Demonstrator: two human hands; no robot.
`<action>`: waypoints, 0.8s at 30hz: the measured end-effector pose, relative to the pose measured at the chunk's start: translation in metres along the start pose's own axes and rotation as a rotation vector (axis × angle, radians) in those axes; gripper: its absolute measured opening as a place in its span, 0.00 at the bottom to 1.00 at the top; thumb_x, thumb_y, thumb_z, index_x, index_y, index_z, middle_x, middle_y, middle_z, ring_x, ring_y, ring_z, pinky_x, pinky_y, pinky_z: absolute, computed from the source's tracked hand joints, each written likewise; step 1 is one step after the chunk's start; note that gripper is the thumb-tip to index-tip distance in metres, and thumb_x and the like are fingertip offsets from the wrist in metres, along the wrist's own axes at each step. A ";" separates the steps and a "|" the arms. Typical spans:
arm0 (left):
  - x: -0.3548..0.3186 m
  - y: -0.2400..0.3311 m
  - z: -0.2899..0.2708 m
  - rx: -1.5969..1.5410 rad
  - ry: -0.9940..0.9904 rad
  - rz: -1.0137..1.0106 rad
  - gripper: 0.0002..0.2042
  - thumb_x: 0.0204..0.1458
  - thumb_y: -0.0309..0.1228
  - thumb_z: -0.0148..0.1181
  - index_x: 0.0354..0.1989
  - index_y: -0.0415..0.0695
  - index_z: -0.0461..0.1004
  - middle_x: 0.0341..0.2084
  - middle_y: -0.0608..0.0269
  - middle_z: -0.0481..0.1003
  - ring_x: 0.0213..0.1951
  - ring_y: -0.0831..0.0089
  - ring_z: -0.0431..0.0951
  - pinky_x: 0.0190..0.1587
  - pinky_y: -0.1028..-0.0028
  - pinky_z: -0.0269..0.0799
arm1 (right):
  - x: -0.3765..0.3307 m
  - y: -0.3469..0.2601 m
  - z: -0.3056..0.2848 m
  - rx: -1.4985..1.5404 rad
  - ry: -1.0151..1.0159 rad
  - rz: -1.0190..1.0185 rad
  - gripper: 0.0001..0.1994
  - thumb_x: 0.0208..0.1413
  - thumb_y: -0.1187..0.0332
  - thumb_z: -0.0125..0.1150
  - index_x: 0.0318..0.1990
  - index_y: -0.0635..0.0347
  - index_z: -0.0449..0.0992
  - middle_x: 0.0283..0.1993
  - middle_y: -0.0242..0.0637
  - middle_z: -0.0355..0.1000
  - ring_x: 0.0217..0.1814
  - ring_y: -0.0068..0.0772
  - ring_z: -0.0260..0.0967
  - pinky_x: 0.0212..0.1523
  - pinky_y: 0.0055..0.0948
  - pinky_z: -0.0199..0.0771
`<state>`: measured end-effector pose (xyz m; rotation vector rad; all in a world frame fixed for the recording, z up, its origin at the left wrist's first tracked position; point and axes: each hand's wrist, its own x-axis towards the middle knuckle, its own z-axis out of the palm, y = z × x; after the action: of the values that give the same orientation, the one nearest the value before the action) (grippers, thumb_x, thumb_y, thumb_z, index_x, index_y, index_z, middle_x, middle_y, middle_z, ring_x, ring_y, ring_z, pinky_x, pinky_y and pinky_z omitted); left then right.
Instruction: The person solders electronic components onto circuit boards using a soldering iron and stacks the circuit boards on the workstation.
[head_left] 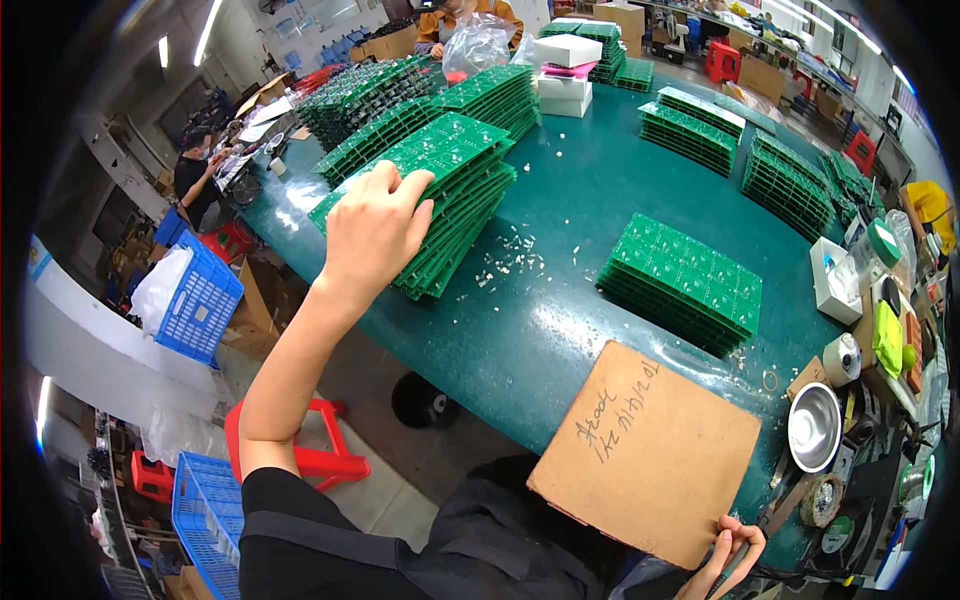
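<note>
My left hand [372, 225] reaches up to a tall, leaning stack of green circuit boards [455, 210]. Its fingers are bent at the near side of the top board [452, 142]; some fingertips are hidden. At the lower right, my right hand [727, 562] is closed around a thin dark rod-like tool [738, 558], whose kind I cannot make out. The right fingers are beside the corner of a brown cardboard piece [650, 450] with handwriting, which overlaps the table's near edge. Farther off, a neat stack of green boards [680, 280] sits on the green table [560, 215].
More board stacks [690, 135] stand at the far side. Small pale scraps [512, 255] are scattered mid-table. At right are a metal bowl [814, 427], tape rolls [822, 500] and a white box [835, 280]. A red stool [320, 445] and blue crates [200, 300] are left; people sit beyond.
</note>
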<state>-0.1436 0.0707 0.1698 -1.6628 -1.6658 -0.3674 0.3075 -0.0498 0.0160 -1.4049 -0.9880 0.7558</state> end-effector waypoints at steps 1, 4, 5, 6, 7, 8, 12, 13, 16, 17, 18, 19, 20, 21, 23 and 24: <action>-0.002 -0.002 0.000 -0.005 0.001 -0.008 0.11 0.48 0.32 0.63 0.40 0.50 0.74 0.27 0.63 0.67 0.30 0.65 0.75 0.30 0.67 0.73 | -0.001 0.000 0.002 -0.003 -0.002 -0.017 0.09 0.59 0.77 0.54 0.46 0.64 0.65 0.41 0.45 0.73 0.47 0.37 0.71 0.58 0.38 0.66; -0.005 -0.009 -0.003 0.008 0.002 -0.041 0.13 0.49 0.32 0.63 0.44 0.52 0.75 0.28 0.63 0.68 0.30 0.64 0.75 0.32 0.66 0.72 | -0.004 -0.001 0.006 -0.014 -0.017 -0.018 0.10 0.58 0.78 0.54 0.47 0.65 0.65 0.42 0.45 0.73 0.47 0.38 0.70 0.57 0.39 0.66; -0.006 -0.014 -0.001 0.011 -0.009 -0.043 0.12 0.50 0.33 0.62 0.44 0.52 0.75 0.28 0.62 0.70 0.31 0.64 0.75 0.33 0.66 0.73 | -0.006 -0.002 0.008 -0.021 -0.024 -0.007 0.12 0.57 0.78 0.54 0.48 0.66 0.66 0.43 0.46 0.73 0.48 0.39 0.70 0.57 0.40 0.67; -0.005 -0.014 0.001 0.006 -0.012 -0.041 0.12 0.50 0.33 0.62 0.44 0.52 0.75 0.28 0.62 0.70 0.31 0.64 0.75 0.33 0.66 0.73 | -0.007 -0.001 0.007 -0.026 -0.020 -0.004 0.12 0.57 0.78 0.54 0.48 0.66 0.66 0.43 0.46 0.73 0.48 0.39 0.70 0.57 0.40 0.67; -0.003 -0.013 0.005 0.009 -0.006 -0.022 0.11 0.50 0.33 0.62 0.43 0.51 0.75 0.28 0.62 0.71 0.32 0.63 0.76 0.33 0.66 0.74 | -0.007 0.002 0.007 -0.077 0.008 0.008 0.10 0.60 0.73 0.51 0.47 0.65 0.63 0.42 0.44 0.71 0.45 0.33 0.67 0.51 0.33 0.65; 0.002 -0.008 0.012 -0.004 0.002 -0.001 0.10 0.50 0.33 0.62 0.41 0.50 0.75 0.28 0.62 0.72 0.34 0.63 0.77 0.33 0.66 0.74 | -0.006 0.004 0.003 -0.138 0.048 0.019 0.10 0.63 0.68 0.47 0.46 0.64 0.61 0.40 0.41 0.69 0.43 0.27 0.64 0.45 0.26 0.63; 0.012 -0.009 0.026 -0.125 -0.022 0.007 0.12 0.53 0.34 0.59 0.45 0.46 0.75 0.42 0.52 0.77 0.43 0.55 0.77 0.46 0.62 0.71 | 0.002 0.001 -0.020 -0.287 0.115 -0.021 0.19 0.65 0.59 0.47 0.56 0.64 0.66 0.32 0.36 0.70 0.36 0.25 0.66 0.41 0.26 0.65; 0.011 -0.007 0.026 -0.139 -0.089 -0.045 0.14 0.54 0.34 0.60 0.47 0.45 0.75 0.44 0.52 0.76 0.45 0.55 0.76 0.47 0.63 0.71 | 0.005 0.004 -0.028 -0.464 0.151 -0.068 0.20 0.66 0.58 0.46 0.58 0.62 0.66 0.31 0.34 0.69 0.33 0.24 0.65 0.39 0.24 0.65; 0.001 -0.039 0.026 -0.149 -0.111 -0.107 0.14 0.58 0.33 0.56 0.52 0.45 0.73 0.42 0.55 0.77 0.42 0.57 0.77 0.44 0.67 0.71 | 0.025 0.011 -0.044 -0.354 0.408 -0.204 0.14 0.61 0.69 0.55 0.52 0.60 0.65 0.30 0.31 0.64 0.28 0.21 0.60 0.32 0.24 0.63; 0.000 -0.051 0.019 -0.150 -0.086 -0.097 0.15 0.59 0.33 0.56 0.53 0.44 0.73 0.42 0.55 0.77 0.41 0.59 0.77 0.43 0.68 0.71 | 0.028 0.013 -0.050 -0.142 0.461 -0.196 0.12 0.61 0.70 0.54 0.50 0.59 0.64 0.30 0.31 0.64 0.28 0.21 0.59 0.31 0.25 0.63; 0.001 -0.050 0.019 -0.151 -0.059 -0.098 0.15 0.59 0.32 0.56 0.53 0.44 0.73 0.42 0.56 0.77 0.40 0.61 0.77 0.43 0.69 0.70 | 0.033 0.016 -0.059 0.071 0.504 -0.208 0.10 0.61 0.71 0.54 0.47 0.58 0.63 0.31 0.32 0.63 0.28 0.21 0.58 0.31 0.25 0.62; 0.004 -0.039 0.023 -0.183 -0.054 -0.077 0.15 0.59 0.32 0.56 0.53 0.44 0.73 0.42 0.56 0.77 0.40 0.61 0.77 0.43 0.69 0.70 | 0.039 0.021 -0.069 0.262 0.520 -0.194 0.09 0.61 0.73 0.54 0.46 0.57 0.63 0.32 0.33 0.64 0.30 0.22 0.60 0.32 0.25 0.63; 0.006 -0.032 0.022 -0.181 -0.105 -0.127 0.16 0.59 0.33 0.55 0.54 0.43 0.72 0.44 0.56 0.77 0.40 0.62 0.76 0.43 0.70 0.70 | 0.046 0.024 -0.077 0.464 0.518 -0.184 0.08 0.61 0.74 0.54 0.45 0.56 0.63 0.33 0.34 0.65 0.33 0.23 0.62 0.33 0.25 0.64; 0.004 -0.034 0.015 -0.154 -0.155 -0.192 0.16 0.60 0.33 0.54 0.56 0.43 0.71 0.45 0.57 0.76 0.39 0.64 0.76 0.43 0.71 0.70 | 0.051 0.031 -0.080 0.692 0.494 -0.079 0.11 0.61 0.72 0.54 0.49 0.56 0.65 0.42 0.40 0.70 0.42 0.28 0.67 0.43 0.29 0.67; 0.002 -0.038 0.004 -0.202 -0.160 -0.247 0.16 0.59 0.32 0.54 0.55 0.43 0.71 0.44 0.55 0.76 0.40 0.61 0.76 0.43 0.69 0.70 | 0.064 0.036 -0.080 1.208 0.309 0.012 0.26 0.64 0.61 0.52 0.64 0.67 0.57 0.64 0.52 0.61 0.62 0.42 0.62 0.60 0.40 0.63; -0.001 -0.040 0.000 -0.265 -0.169 -0.295 0.16 0.59 0.32 0.55 0.54 0.43 0.71 0.43 0.54 0.76 0.40 0.58 0.77 0.43 0.67 0.70 | 0.074 0.032 -0.076 1.446 0.213 0.076 0.30 0.64 0.59 0.50 0.66 0.70 0.54 0.68 0.53 0.56 0.66 0.45 0.59 0.63 0.43 0.59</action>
<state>-0.1819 0.0651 0.1814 -1.6729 -2.0720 -0.6292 0.4115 -0.0152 -0.0003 -0.2203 -0.0484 1.0119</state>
